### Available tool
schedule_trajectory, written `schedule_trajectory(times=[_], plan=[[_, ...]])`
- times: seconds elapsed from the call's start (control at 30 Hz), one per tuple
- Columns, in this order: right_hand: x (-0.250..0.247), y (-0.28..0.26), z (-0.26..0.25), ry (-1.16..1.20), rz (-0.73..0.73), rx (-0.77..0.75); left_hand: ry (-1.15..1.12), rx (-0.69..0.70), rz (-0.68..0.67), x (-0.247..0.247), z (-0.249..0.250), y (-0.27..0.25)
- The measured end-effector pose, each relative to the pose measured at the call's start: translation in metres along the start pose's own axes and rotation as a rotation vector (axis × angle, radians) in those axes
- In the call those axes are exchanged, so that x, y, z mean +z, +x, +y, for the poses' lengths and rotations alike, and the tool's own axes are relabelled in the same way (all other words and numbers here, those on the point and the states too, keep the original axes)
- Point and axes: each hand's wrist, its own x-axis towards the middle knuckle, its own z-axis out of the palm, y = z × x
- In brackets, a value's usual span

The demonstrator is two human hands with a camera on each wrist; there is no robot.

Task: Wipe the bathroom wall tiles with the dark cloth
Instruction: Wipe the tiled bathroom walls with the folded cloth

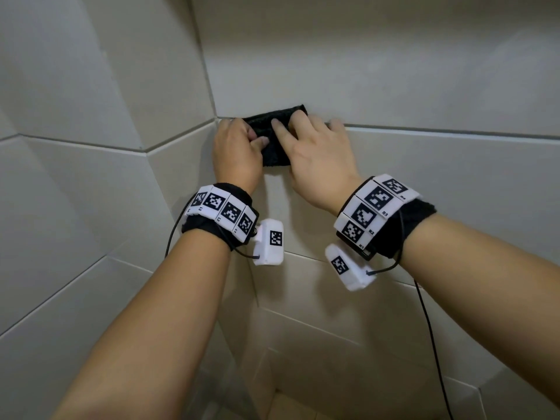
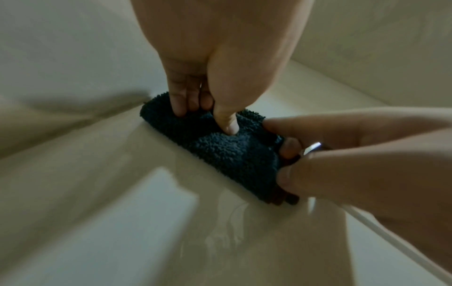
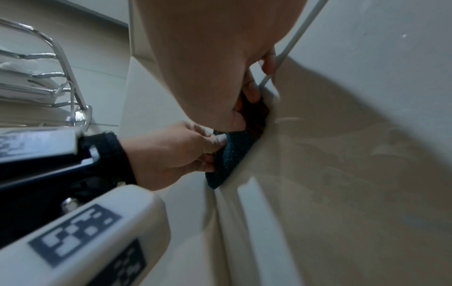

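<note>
The dark cloth is folded and lies flat against the beige wall tile, on a horizontal grout line just right of the wall corner. My left hand holds its left part, the thumb and curled fingers pinching a fold of the cloth. My right hand covers the right part, and its thumb and fingers grip that end. In the right wrist view the cloth sits squeezed between both hands and the tile. Much of the cloth is hidden under the fingers.
The wall corner runs down just left of the cloth. A chrome wire rack hangs on the side wall. Black cables trail from both wrist bands. A strip of floor shows far below.
</note>
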Motion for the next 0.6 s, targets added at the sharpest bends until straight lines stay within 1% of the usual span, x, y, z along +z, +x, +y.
schedule_trajectory(times=[0.13, 0.23, 0.33, 0.43, 0.6], plan=[[-0.008, 0.015, 0.001, 0.014, 0.07, 0.017, 0.022, 0.052, 0.008, -0.015, 0.009, 0.02], [-0.011, 0.02, 0.0, 0.011, 0.063, 0.013, 0.048, 0.066, 0.011, -0.019, 0.013, 0.025], [-0.01, 0.015, 0.003, -0.012, 0.03, 0.008, 0.076, 0.067, 0.016, -0.016, 0.016, 0.02], [-0.008, 0.004, 0.007, -0.015, -0.001, 0.014, 0.124, 0.088, -0.012, -0.012, 0.022, 0.01], [-0.01, -0.026, 0.025, -0.02, -0.012, 0.048, 0.177, 0.126, -0.055, 0.002, 0.043, -0.018]])
